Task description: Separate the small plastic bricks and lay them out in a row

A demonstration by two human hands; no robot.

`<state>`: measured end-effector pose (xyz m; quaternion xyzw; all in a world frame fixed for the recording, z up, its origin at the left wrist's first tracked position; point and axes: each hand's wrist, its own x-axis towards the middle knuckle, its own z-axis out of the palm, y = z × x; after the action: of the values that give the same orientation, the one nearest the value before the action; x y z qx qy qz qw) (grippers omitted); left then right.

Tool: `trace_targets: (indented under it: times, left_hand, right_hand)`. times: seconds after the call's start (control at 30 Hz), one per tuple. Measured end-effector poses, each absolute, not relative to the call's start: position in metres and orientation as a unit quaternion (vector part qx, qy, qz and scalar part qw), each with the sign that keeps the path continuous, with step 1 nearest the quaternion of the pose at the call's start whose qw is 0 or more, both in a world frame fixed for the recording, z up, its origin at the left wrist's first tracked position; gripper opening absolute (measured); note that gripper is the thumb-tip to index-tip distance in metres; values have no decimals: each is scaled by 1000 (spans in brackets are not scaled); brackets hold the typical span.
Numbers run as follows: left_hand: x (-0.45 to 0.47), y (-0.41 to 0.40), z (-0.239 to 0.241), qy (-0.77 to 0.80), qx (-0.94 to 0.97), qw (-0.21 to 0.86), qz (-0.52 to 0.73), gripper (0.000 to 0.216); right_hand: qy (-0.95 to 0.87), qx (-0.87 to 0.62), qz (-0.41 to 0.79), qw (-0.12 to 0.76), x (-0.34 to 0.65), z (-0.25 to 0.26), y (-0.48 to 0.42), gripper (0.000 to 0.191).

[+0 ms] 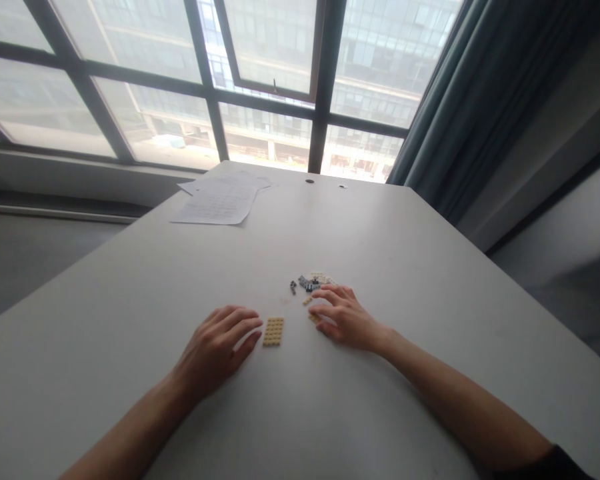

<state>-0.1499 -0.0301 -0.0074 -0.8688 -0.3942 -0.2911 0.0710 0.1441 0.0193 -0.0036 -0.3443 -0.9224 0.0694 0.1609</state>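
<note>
A small tan studded building-brick plate (273, 331) lies on the white table in front of me. Just left of it rests my left hand (226, 340), its fingers loosely stretched and nothing in them. My right hand (347, 317) is lowered over the right side of the loose pieces, fingers apart. Between its thumb and index finger shows a small tan brick (313, 318); whether they touch it I cannot tell. Another tan brick (307, 301) sits by the fingertips. Beyond are several grey bricks (309, 285) and pale cream bricks (320, 276), partly hidden by the right hand.
Printed paper sheets (220, 200) overlap at the table's far left. Two round holes, one of them a dark cable hole (309, 181), sit near the far edge of the white table (155, 287). Large windows (270, 47) stand behind, with a blue-grey curtain (445, 113) at right.
</note>
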Motion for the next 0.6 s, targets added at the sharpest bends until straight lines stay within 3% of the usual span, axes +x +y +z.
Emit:
trace_targets:
  times: [0.6]
  left_hand:
    - [-151,-31,-7,-396,-870,61,-286,14]
  right_hand:
    - [-908,-348,69,220,144,-12,13,11]
